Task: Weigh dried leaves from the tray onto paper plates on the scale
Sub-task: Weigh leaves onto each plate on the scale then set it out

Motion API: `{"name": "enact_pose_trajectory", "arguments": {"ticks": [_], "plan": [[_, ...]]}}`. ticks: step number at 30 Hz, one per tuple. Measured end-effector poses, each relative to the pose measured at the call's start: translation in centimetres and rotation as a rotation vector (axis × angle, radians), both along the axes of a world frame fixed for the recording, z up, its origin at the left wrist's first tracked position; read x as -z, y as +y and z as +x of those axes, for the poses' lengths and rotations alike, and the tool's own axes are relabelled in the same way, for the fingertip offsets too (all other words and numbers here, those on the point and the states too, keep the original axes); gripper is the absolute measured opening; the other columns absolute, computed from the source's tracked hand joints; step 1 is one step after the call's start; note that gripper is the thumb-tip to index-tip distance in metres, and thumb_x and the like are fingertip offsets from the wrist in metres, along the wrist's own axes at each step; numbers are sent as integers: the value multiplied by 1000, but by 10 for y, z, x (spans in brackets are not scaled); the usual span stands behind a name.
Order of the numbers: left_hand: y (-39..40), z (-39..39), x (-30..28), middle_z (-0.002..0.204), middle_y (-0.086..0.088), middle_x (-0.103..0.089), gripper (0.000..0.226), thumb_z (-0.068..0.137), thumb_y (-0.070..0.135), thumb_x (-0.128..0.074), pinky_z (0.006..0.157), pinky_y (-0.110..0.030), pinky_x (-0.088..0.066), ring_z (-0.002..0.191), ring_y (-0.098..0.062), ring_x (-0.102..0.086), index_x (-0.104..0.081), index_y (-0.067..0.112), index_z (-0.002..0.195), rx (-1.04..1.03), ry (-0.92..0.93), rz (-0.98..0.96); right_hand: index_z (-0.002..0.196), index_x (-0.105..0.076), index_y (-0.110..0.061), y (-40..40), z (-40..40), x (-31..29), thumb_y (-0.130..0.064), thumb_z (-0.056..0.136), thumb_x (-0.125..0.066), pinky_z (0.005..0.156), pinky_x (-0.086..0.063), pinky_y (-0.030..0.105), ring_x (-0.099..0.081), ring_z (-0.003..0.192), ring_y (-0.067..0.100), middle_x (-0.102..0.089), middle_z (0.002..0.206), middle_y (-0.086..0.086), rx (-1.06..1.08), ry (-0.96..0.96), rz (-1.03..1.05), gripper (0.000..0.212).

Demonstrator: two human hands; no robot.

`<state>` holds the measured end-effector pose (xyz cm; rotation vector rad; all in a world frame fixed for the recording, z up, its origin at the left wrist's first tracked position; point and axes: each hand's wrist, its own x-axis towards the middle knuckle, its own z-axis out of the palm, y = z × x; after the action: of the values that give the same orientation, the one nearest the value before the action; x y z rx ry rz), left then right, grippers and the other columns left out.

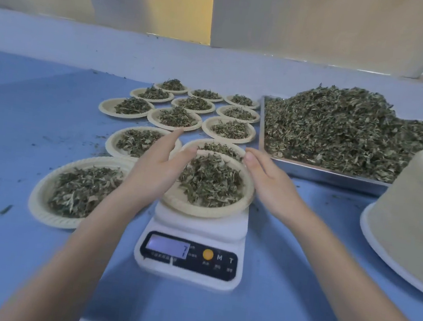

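A white digital scale (192, 240) stands at the centre of the blue table, its display lit. On its platform sits a paper plate (209, 212) heaped with dried leaves (210, 181). My left hand (156, 164) lies at the plate's left rim with straight fingers. My right hand (269, 183) is at the right rim, fingers relaxed and held together. Neither hand clearly grips the plate. To the right is a metal tray (318, 172) piled high with dried leaves (342, 128).
Several filled paper plates (175, 118) lie in rows behind the scale, and one more filled plate (41, 192) lies left of it. A tall stack of unused paper plates (422, 213) stands at the right edge. Leaf crumbs dot the table.
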<state>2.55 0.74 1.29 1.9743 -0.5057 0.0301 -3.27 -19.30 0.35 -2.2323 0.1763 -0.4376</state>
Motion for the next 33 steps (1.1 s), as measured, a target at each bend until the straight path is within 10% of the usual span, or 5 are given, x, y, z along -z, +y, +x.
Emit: {"name": "enact_pose_trajectory", "arguments": {"ticks": [9, 28, 33], "plan": [[-2, -18, 17, 159, 7, -12, 71, 96, 53, -38, 114, -43, -16, 145, -19, -15, -4, 28, 153, -145, 277, -213, 152, -14, -34, 28, -7, 13, -72, 88, -20, 117, -17, 47, -20, 145, 16, -17, 158, -9, -2, 155, 325, 74], [105, 121, -54, 152, -2, -32, 52, 99, 36, -39, 114, -47, -24, 137, -25, -33, -29, 17, 147, -364, 213, -376, 149, -27, -20, 106, 142, -79, -24, 104, -29, 96, -29, 31, -28, 139, 19, -27, 155, -2, -280, 192, 132, 46], [161, 165, -51, 150, -2, -34, 51, 101, 36, -35, 112, -39, -26, 135, -22, -35, -28, 16, 147, -465, 199, -324, 153, -13, -26, 157, 210, -76, -48, 102, -18, 118, -13, 42, -12, 146, 19, -11, 160, -6, -435, 321, 11, 55]]}}
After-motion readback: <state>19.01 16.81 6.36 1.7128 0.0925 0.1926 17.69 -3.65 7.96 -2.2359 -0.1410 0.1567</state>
